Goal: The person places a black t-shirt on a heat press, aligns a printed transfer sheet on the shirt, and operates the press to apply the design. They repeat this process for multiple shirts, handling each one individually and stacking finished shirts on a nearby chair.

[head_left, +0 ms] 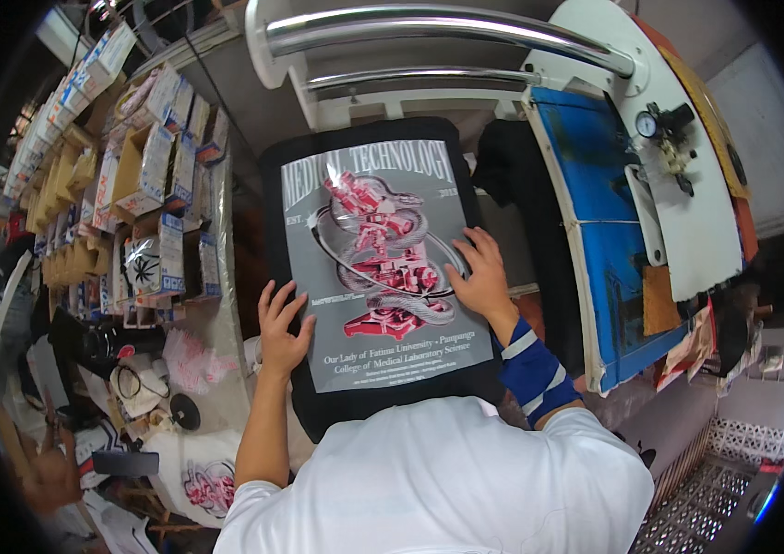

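A black garment (276,175) lies flat on the lower plate of a heat press. On top of it rests a grey transfer sheet (383,268) printed with a red and white snake-and-machine picture and white lettering. My left hand (281,323) presses flat on the sheet's left edge, fingers spread. My right hand (481,277) presses flat on the sheet's right edge, fingers spread too; a blue and white striped band covers that forearm. Neither hand holds anything.
The press's chrome handle bar (447,28) arches over the far side. A blue and white panel (613,231) with a pressure gauge (647,123) stands at right. Shelves of boxes (147,175) fill the left. Printed sheets and clutter (198,462) lie at lower left.
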`<state>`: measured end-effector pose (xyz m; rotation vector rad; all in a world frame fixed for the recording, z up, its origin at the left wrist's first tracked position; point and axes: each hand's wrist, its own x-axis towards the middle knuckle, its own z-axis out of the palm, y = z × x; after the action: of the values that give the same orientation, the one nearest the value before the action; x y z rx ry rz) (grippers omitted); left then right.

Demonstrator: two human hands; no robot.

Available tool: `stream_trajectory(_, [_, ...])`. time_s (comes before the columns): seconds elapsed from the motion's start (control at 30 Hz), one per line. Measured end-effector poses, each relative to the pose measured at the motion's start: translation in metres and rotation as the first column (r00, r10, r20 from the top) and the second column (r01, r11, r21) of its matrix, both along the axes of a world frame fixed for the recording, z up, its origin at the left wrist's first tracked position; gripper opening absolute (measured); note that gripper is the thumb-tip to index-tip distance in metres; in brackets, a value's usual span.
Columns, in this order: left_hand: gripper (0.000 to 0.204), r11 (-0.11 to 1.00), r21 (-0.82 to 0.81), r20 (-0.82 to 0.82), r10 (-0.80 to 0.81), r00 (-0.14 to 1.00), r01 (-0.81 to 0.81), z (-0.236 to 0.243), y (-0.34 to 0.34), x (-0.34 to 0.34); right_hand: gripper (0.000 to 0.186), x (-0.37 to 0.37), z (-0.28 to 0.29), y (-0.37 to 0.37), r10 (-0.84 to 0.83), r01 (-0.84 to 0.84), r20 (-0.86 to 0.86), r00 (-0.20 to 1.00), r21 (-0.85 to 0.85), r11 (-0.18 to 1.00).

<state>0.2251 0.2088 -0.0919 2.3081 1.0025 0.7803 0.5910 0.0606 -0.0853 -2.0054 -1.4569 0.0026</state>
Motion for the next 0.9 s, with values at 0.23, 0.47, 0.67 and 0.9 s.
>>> stream_trajectory(0.23, [0.009, 0.984, 0.015, 0.167, 0.174, 0.971, -0.179, -0.005, 0.088, 0.031, 0.022, 0.061, -0.02, 0.045, -0.154, 0.172, -0.124, 0.98, 0.157, 0.973])
stream_trajectory(0.47, [0.06, -0.05, -0.995, 0.044, 0.573, 0.818, 0.088, -0.046, 0.224, 0.1, 0.026, 0.205, -0.107, 0.14, -0.145, 0.234, -0.976, -0.16, -0.18, 0.955])
stream_trajectory(0.67, [0.052, 0.263, -0.961, 0.264, 0.791, 0.552, 0.083, -0.097, 0.274, 0.065, 0.038, 0.195, -0.087, 0.181, -0.123, 0.332, -0.989, -0.08, -0.143, 0.932])
stream_trajectory(0.9, [0.039, 0.528, -0.849, 0.411, 0.692, 0.594, -0.026, -0.068, 0.277, 0.05, 0.035, 0.24, -0.098, 0.161, -0.108, 0.377, -0.994, 0.033, -0.088, 0.922])
